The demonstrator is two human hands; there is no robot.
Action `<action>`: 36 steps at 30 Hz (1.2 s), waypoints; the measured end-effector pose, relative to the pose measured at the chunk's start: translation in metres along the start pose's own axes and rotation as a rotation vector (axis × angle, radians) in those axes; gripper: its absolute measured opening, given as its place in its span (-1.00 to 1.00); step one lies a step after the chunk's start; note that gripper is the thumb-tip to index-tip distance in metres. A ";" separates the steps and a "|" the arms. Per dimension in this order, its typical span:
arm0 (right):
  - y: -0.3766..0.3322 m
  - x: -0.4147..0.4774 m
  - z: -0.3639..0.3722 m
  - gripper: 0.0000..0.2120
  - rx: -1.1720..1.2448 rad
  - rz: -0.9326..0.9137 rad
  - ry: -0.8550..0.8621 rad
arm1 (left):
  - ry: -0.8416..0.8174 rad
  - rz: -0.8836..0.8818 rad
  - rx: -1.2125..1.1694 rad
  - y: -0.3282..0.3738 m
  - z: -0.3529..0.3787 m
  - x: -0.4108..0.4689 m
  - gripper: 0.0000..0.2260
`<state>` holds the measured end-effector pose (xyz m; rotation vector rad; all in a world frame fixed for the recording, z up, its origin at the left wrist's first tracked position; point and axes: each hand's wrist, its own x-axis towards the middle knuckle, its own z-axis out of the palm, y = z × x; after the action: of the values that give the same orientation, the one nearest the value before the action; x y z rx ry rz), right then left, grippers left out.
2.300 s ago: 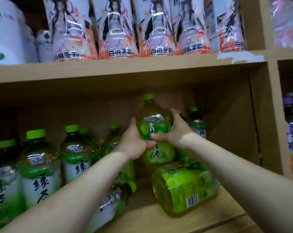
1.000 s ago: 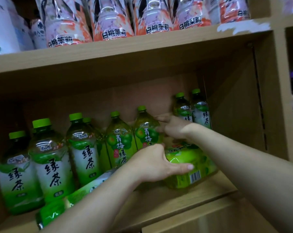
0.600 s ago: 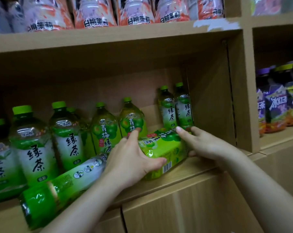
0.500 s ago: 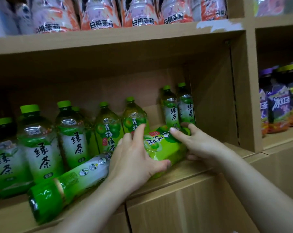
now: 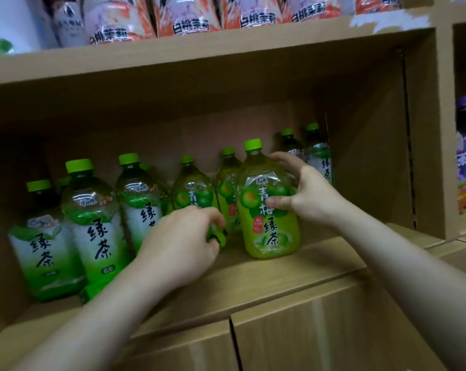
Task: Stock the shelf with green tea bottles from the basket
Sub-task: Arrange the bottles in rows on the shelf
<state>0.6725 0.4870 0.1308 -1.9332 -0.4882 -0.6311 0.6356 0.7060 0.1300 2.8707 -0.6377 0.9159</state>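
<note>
1. The right hand (image 5: 309, 199) grips an upright bottle (image 5: 269, 228) at the near right of the wooden shelf (image 5: 293, 266).
2. The left hand (image 5: 183, 239) curls round a lying bottle (image 5: 219, 241) at its cap end.
3. Other bottles (image 5: 98, 226) stand left and behind.
4. Cabinet doors (image 5: 320, 330) are below, pink packs (image 5: 189, 14) above.

A light wooden shelf (image 5: 293, 266) sits above two closed cabinet doors (image 5: 320, 333) split by a dark seam. An upper board (image 5: 226, 49) with a chipped white patch (image 5: 387, 21) shades the brown back panel (image 5: 199, 132); a vertical divider (image 5: 443, 129) closes the right side.
</note>
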 end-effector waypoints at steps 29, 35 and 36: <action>-0.042 -0.022 0.057 -0.27 0.015 -0.075 0.179 | 0.498 -0.252 -0.968 -0.016 -0.013 -0.009 -0.23; -0.040 -0.039 0.090 -0.09 0.344 -0.088 -0.178 | 0.380 -0.278 -1.027 -0.011 0.003 -0.007 -0.27; -0.036 -0.038 0.092 -0.07 0.356 -0.089 -0.164 | 0.346 -0.255 -1.020 -0.010 0.001 -0.008 -0.29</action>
<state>0.6413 0.5834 0.0993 -1.6371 -0.7411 -0.4097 0.6344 0.7184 0.1252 1.7869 -0.4787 0.7157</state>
